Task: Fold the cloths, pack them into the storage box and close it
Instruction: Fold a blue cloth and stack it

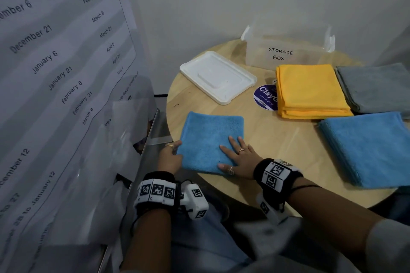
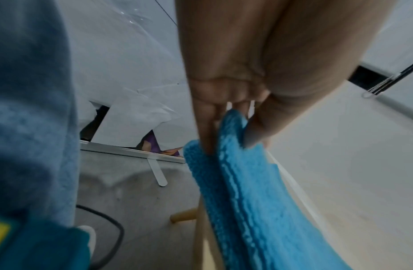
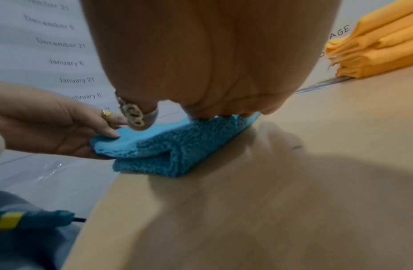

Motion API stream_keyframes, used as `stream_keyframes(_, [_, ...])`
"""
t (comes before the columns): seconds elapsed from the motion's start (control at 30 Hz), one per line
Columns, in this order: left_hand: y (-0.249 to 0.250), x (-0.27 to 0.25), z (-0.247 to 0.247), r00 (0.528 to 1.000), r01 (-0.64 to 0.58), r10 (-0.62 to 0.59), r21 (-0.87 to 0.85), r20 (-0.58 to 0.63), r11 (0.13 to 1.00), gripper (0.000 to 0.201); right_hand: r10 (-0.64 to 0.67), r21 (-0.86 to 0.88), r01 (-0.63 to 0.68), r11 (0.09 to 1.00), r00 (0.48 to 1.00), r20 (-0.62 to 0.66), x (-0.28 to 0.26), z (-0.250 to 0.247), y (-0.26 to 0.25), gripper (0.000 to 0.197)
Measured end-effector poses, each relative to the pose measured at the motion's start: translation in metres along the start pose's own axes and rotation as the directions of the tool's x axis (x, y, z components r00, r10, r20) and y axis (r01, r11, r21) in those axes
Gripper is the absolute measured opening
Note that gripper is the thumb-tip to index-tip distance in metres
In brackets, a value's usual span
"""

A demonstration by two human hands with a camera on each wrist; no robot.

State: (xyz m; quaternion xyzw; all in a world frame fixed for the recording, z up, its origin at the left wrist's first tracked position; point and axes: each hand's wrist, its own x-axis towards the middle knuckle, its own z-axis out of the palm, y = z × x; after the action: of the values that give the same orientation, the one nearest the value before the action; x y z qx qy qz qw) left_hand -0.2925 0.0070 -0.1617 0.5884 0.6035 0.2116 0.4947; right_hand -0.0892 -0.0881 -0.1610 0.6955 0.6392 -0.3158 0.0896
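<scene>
A folded blue cloth (image 1: 210,139) lies at the near left edge of the round wooden table (image 1: 277,146). My left hand (image 1: 172,154) pinches its left edge between thumb and fingers; the left wrist view shows the blue cloth (image 2: 247,182) held there. My right hand (image 1: 239,158) lies flat on its near right corner, fingers straight, pressing down on the blue cloth (image 3: 166,146). The clear storage box (image 1: 286,49) stands open at the back. Its white lid (image 1: 217,76) lies on the table to its left.
A folded yellow cloth (image 1: 310,91), a grey cloth (image 1: 377,86) and a second folded blue cloth (image 1: 372,148) lie on the right half of the table. A round purple sticker (image 1: 266,97) sits beside the yellow cloth. A printed sheet (image 1: 55,73) hangs on the left.
</scene>
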Motion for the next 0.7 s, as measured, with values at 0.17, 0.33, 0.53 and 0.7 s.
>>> stream_keyframes(0.17, [-0.011, 0.02, 0.006, 0.98, 0.194, -0.198, 0.149, 0.015, 0.97, 0.068, 0.005, 0.247, 0.021, 0.969, 0.995, -0.101, 0.002, -0.002, 0.0, 0.068])
stream_keyframes(0.33, [0.002, 0.017, 0.012, 0.984, 0.171, -0.176, 0.443, -0.031, 0.88, 0.049, 0.493, 0.744, -0.174, 0.645, 0.839, -0.231, 0.015, -0.02, 0.006, 0.059])
stream_keyframes(0.53, [0.031, -0.006, 0.011, 0.992, 0.115, -0.062, 0.556, -0.112, 0.823, 0.05, 0.358, 0.954, -0.119, 0.274, 0.934, 0.013, 0.026, -0.029, 0.008, 0.038])
stream_keyframes(0.7, [0.075, -0.024, 0.017, 0.989, -0.036, 0.108, 0.552, -0.099, 0.833, 0.063, 0.309, 0.993, 0.115, -0.032, 0.946, -0.1, -0.007, -0.059, 0.032, 0.033])
